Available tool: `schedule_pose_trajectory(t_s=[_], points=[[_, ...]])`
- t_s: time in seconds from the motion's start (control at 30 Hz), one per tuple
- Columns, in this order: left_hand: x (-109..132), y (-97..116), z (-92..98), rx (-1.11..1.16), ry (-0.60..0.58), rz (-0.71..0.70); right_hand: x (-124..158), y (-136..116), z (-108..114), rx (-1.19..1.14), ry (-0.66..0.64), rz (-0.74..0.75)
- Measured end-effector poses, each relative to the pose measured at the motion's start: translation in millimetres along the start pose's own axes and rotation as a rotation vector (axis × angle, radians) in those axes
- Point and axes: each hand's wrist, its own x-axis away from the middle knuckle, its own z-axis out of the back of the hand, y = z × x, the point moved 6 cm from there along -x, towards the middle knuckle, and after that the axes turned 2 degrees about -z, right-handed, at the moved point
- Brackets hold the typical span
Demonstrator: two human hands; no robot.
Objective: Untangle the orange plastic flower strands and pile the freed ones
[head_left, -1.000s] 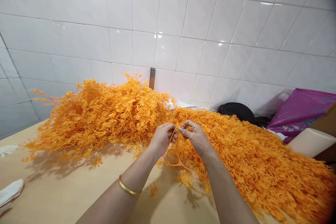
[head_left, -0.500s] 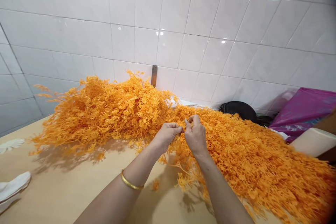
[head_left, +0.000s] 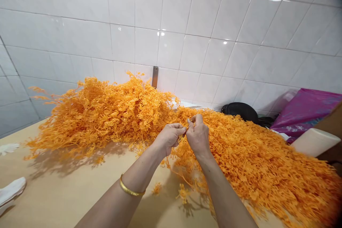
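Note:
A big heap of orange plastic flower sprigs (head_left: 107, 114) lies across a light wooden table (head_left: 66, 192) against a white tiled wall. My left hand (head_left: 169, 137), with a gold bangle on its wrist, and my right hand (head_left: 197, 135) meet above the heap's near edge. Both are closed in a pinch on one orange sprig (head_left: 184, 171), whose stem and small blooms hang down below them toward the table. Fingertips of the two hands touch each other.
A black rounded object (head_left: 239, 111) sits at the back by the wall, with a magenta plastic bag (head_left: 307, 108) and a cream-coloured block (head_left: 314, 140) to the right. White petal pieces (head_left: 10, 190) lie at the table's left edge. A metal bracket (head_left: 155, 76) is on the wall.
My hands have come closer together and risen slightly, fingertips now touching. The sprig hanging beneath them has shifted a little.

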Motion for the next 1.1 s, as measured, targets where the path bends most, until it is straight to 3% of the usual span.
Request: schedule_pose_trajectory(t_s=[0.13,0.2,0.27,0.3,0.37,0.47,0.53,0.67,0.73,0.8,0.93,1.1], points=[[6,10,-1.0,-0.163,0.052,-0.101,-1,2,-6,0.028,-0.025,0.042],[12,19,-4.5,-0.222,0.035,-0.127,-8,21,-2,0.058,-0.021,-0.013],[17,25,-7.3,-0.243,-0.012,-0.108,-16,52,10,0.100,0.023,-0.170],[18,27,-6.9,-0.222,-0.029,-0.089,-20,69,17,0.102,0.051,-0.273],[17,27,-2.0,-0.089,-0.030,-0.051,-26,90,31,0.067,0.113,-0.338],[7,17,8.5,0.219,-0.006,0.019,-31,87,37,-0.041,0.124,-0.265],[0,8,12.3,0.346,-0.012,0.059,-29,74,27,-0.175,0.025,-0.226],[-7,0,16.6,0.365,0.024,0.082,-15,45,-2,-0.506,-0.372,-0.275],[-7,-2,18.0,0.345,0.071,0.072,-5,29,-10,-0.557,-0.551,-0.246],[-7,-4,17.0,0.329,0.087,0.064,1,14,-12,-0.552,-0.629,-0.146],[-8,-12,10.7,0.302,0.032,0.067,1,-2,-10,-0.475,-0.497,0.087],[-6,-9,1.9,0.186,-0.065,0.008,-4,11,-5,-0.343,-0.158,0.017]])
